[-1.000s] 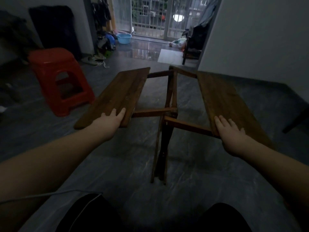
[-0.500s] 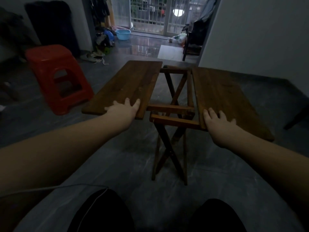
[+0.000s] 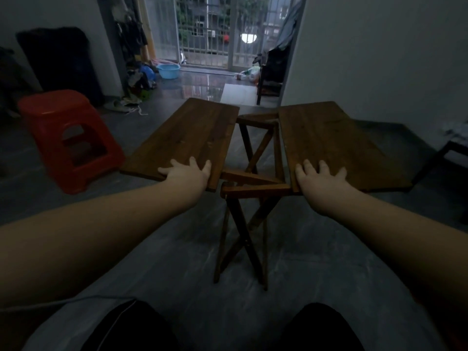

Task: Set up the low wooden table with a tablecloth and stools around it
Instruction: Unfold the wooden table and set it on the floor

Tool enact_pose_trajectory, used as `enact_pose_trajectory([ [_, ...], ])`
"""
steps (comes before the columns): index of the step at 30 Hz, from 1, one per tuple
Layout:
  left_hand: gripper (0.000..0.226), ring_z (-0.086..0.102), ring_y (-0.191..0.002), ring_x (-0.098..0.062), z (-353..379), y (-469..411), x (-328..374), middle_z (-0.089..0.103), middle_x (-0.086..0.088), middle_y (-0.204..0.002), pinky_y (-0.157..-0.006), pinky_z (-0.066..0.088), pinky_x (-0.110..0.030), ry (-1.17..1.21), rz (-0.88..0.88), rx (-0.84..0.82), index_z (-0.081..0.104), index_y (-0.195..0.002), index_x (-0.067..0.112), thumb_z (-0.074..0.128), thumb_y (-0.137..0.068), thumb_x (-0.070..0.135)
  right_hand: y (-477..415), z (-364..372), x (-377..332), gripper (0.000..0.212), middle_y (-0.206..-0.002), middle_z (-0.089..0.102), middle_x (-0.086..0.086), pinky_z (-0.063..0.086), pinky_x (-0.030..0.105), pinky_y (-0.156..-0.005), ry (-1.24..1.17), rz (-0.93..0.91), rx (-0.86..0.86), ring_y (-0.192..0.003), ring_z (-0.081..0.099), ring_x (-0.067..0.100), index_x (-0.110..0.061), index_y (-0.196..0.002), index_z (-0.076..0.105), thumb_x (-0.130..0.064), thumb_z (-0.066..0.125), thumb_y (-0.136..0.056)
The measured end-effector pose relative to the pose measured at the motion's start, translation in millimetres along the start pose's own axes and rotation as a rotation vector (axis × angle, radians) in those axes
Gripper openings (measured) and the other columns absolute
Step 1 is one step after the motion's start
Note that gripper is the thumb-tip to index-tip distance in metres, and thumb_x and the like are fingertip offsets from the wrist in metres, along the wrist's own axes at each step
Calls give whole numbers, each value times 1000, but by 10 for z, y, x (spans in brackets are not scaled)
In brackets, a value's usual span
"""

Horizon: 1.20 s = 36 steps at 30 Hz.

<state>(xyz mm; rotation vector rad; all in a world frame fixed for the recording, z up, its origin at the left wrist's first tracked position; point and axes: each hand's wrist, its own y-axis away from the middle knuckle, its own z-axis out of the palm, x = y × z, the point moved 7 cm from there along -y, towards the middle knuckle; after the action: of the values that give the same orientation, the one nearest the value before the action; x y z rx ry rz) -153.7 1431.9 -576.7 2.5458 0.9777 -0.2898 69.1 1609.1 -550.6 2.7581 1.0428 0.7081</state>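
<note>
The low wooden folding table stands on crossed legs [image 3: 238, 239] in the middle of the floor. Its top is two separate dark brown leaves with a gap between them. My left hand [image 3: 186, 173] presses flat on the near end of the left leaf [image 3: 192, 133], fingers spread on top. On the near end of the right leaf [image 3: 326, 138] my right hand [image 3: 317, 179] rests the same way. A red plastic stool [image 3: 63, 133] stands to the left of the table. No tablecloth is in view.
A blue basin [image 3: 168, 70] and a pile of clutter [image 3: 138, 82] lie by the barred balcony door at the back. A white wall [image 3: 379, 59] runs along the right, with a dark piece of furniture [image 3: 445, 158] at its foot. My knees fill the bottom edge.
The two leaves have swung from sloping down to almost level, and the legs beneath have spread into a wider cross. Both hands stayed on the near ends.
</note>
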Motion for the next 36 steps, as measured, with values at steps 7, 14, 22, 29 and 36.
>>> enact_pose_trajectory([
  [7, 106, 8, -137, -65, -125, -31, 387, -3, -18, -164, -92, 22, -86, 18, -3, -80, -14, -154, 31, 68, -88, 35, 53, 91, -25, 99, -165, -6, 3, 6, 77, -108, -35, -28, 16, -149, -2, 41, -26, -157, -4, -11, 63, -85],
  [14, 109, 3, -138, -65, 114, -48, 449, -10, -15, -164, -94, 20, -85, 59, -7, -130, -20, -152, 32, 67, -89, 36, 78, 183, -284, 101, -165, -9, 4, 5, 77, -108, -87, -71, -69, -148, -5, 43, -25, -157, -6, -13, 64, -85],
  [22, 117, 5, -138, -65, 267, 49, 561, -11, -15, -164, -93, 24, -83, 38, 9, -171, -23, -151, 33, 73, -84, 31, 143, 502, -369, 96, -165, -13, 2, 10, 73, -112, -137, -113, -97, -150, -6, 40, -23, -156, -11, -3, 56, -90],
  [29, 109, 10, -138, -64, 405, 186, 640, -10, -17, -164, -97, 30, -79, 2, 37, -167, -21, -152, 31, 67, -89, 27, 196, 635, -334, 83, -166, -7, 4, 24, 66, -113, -86, -201, -33, -150, 5, 38, -25, -157, -9, -18, 49, -97],
  [36, 100, 32, -134, -50, 430, 335, 558, 7, -14, -164, -97, 41, -66, -140, 163, -43, -15, -154, 34, 63, -92, 33, 272, 706, -293, 92, -167, -2, -2, 30, 50, -116, -94, -300, 27, -151, 12, 28, -30, -157, -6, -37, 60, -93],
])
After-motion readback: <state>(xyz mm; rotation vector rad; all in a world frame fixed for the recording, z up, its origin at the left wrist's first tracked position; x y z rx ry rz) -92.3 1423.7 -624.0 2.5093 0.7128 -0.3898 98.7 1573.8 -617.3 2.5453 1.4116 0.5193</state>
